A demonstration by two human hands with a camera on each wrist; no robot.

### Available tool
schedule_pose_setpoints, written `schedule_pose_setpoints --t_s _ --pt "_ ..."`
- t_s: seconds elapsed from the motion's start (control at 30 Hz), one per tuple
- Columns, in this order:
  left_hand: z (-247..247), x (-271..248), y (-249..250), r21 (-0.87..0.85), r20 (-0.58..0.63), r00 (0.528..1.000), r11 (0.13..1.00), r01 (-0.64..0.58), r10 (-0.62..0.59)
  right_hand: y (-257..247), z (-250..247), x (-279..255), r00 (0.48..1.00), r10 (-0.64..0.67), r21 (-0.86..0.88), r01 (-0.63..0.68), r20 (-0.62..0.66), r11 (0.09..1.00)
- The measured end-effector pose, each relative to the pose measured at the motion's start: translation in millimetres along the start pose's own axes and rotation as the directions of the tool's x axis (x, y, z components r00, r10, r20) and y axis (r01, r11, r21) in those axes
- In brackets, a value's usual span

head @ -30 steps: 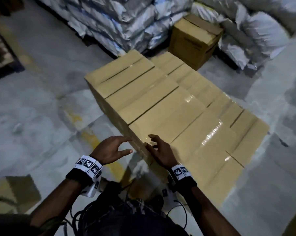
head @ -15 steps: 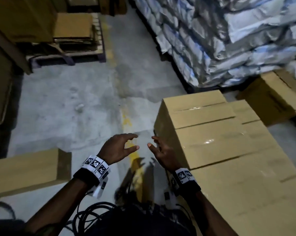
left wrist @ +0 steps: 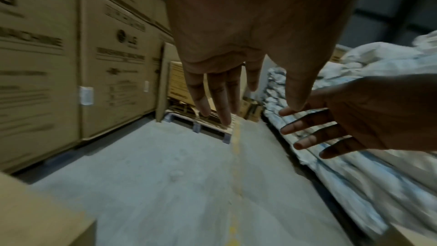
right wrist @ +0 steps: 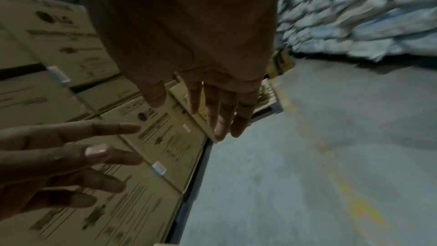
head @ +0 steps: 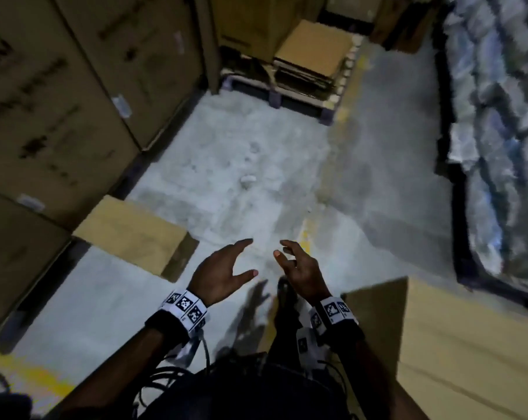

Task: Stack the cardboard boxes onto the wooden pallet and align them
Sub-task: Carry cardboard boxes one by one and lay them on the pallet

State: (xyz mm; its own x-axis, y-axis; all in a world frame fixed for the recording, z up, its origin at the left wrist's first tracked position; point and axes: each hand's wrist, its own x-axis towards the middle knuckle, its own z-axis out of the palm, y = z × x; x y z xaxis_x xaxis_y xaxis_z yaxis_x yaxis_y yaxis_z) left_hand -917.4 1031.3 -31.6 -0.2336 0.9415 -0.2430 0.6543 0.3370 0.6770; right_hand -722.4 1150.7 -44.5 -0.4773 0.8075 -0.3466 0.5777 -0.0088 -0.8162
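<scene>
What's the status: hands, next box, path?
Left hand and right hand open, holding nothing. Loose cardboard box on floor ahead-left, untouched. Stacked boxes at right. Nothing between hands and box.

A plain brown cardboard box [head: 132,233] lies flat on the grey floor, at the left, close to the tall printed cartons. More brown boxes [head: 456,356] sit low at the right, their tops flat and level; only a corner shows.
</scene>
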Motion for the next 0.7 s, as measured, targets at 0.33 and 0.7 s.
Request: schedule_pose_setpoints --t_s 0.33,0.7 --pt "-47 58 -31 -0.234 -0.359 0.814 0.889 0.394 -0.456 -89 13 182 0.852 -0.237 -0.123 0.328 0.467 0.937" --pt "-72 47 -126 -0.43 -0.385 0.539 0.663 0.613 -0.749 -157 125 275 0.627 -0.161 -0.178 0.442 0.762 0.879"
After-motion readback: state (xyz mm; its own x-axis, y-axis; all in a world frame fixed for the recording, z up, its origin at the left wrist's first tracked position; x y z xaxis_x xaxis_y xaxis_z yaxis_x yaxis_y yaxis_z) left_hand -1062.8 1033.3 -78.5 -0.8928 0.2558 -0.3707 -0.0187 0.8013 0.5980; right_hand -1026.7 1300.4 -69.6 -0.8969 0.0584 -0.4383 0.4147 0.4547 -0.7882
